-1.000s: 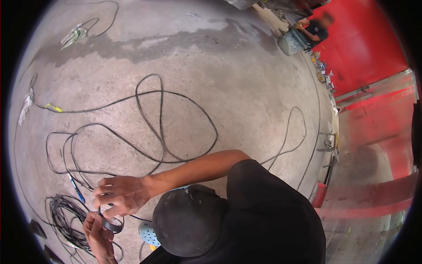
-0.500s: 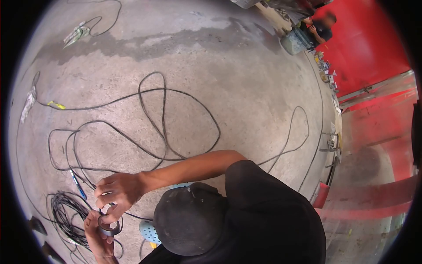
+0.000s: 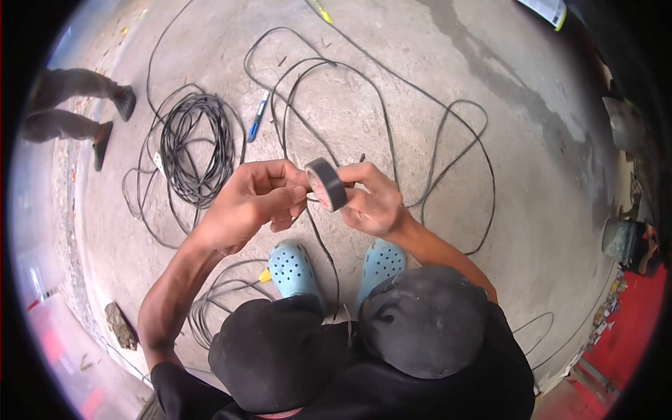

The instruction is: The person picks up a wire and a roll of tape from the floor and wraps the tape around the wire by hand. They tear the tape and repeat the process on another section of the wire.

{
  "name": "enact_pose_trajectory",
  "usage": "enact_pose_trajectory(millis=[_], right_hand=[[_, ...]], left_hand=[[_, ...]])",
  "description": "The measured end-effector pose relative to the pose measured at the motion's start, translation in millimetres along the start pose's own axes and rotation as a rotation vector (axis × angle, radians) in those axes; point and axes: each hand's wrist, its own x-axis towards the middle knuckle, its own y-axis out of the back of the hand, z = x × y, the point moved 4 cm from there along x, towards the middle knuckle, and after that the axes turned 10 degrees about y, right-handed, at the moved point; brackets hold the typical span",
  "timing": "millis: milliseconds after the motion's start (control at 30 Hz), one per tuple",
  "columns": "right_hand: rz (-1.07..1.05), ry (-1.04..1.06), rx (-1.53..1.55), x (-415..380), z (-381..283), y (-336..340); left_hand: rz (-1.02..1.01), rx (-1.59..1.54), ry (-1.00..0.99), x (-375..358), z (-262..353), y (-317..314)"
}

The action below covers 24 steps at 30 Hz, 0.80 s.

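Note:
My left hand [image 3: 260, 201] has its thumb and fingers pinched together at a thin black cable [image 3: 323, 241], which hangs from the fingertips down between the feet. In my right hand [image 3: 372, 199] is a roll of black tape [image 3: 329, 185], gripped at its right side and tilted so that its inner ring faces left. The roll is close to my left fingertips. The fingers partly hide the cable there, and whether a strip of tape joins the two cannot be made out.
Blue clogs [image 3: 292, 269] stand on the concrete floor below the hands. A coil of black cable [image 3: 198, 150] lies at left, a blue marker [image 3: 257, 119] beside it. Loose cable loops [image 3: 492, 182] spread rightward. Another person's legs [image 3: 73, 105] are at upper left.
The view has swung round, and the hands now appear in the middle, not at lower left. The tape roll has come out from between the overlapping hands to my right hand.

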Motion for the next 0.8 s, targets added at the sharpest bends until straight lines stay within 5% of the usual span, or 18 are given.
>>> enact_pose_trajectory(millis=[500, 667, 800], right_hand=[[-0.008, -0.187, -0.073, 24.4, -5.4, 4.5], [-0.059, -0.071, -0.123, 29.5, -7.3, -2.1], [-0.037, -0.229, -0.073, 35.9, -8.7, -3.5]], left_hand=[[0.416, 0.732, -0.514, -16.9, 15.0, -9.8], [0.438, 0.835, -0.563, -21.8, 25.5, -11.9], [0.422, 0.847, -0.528, -22.1, 22.1, -10.0]])
